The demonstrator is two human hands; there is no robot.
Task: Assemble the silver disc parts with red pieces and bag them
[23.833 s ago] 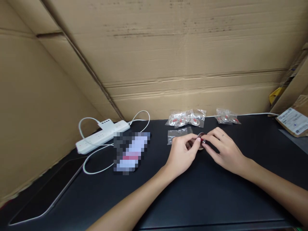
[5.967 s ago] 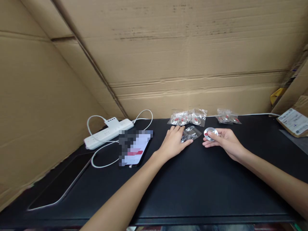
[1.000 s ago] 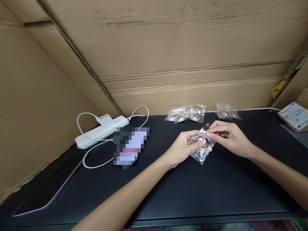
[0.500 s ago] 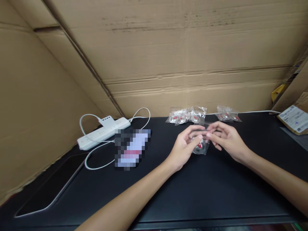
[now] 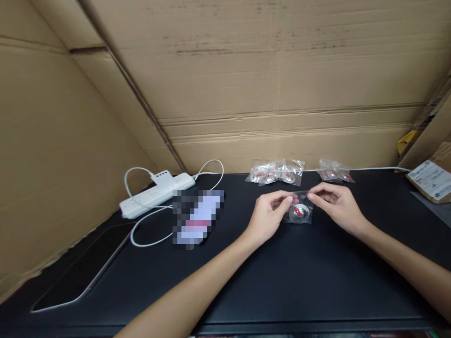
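Observation:
Between my hands hangs a small clear plastic bag (image 5: 308, 218) holding a round, shiny silver disc (image 5: 299, 214) with a red piece at its middle. My left hand (image 5: 269, 213) pinches the bag's upper left corner between thumb and fingers. At the upper right corner, the thumb and forefinger of my right hand (image 5: 331, 202) are closed on the plastic. The bag's top edge is stretched between the two pinches, and the disc lies low in the bag. I cannot tell whether the bag's bottom touches the black table (image 5: 275, 286).
Behind my hands lie two groups of similar bagged discs, one left (image 5: 271, 173) and one right (image 5: 334, 172). A white power strip (image 5: 158, 195) with looping cable, a blurred-out phone-like object (image 5: 199, 218) and a dark tablet (image 5: 84, 267) are leftward. Cardboard walls (image 5: 225, 84) enclose the table; a labelled package (image 5: 431, 178) sits right.
My hands have moved apart, spreading the bag's top edge. The disc now shows more fully below my fingers. The whole view has shifted slightly.

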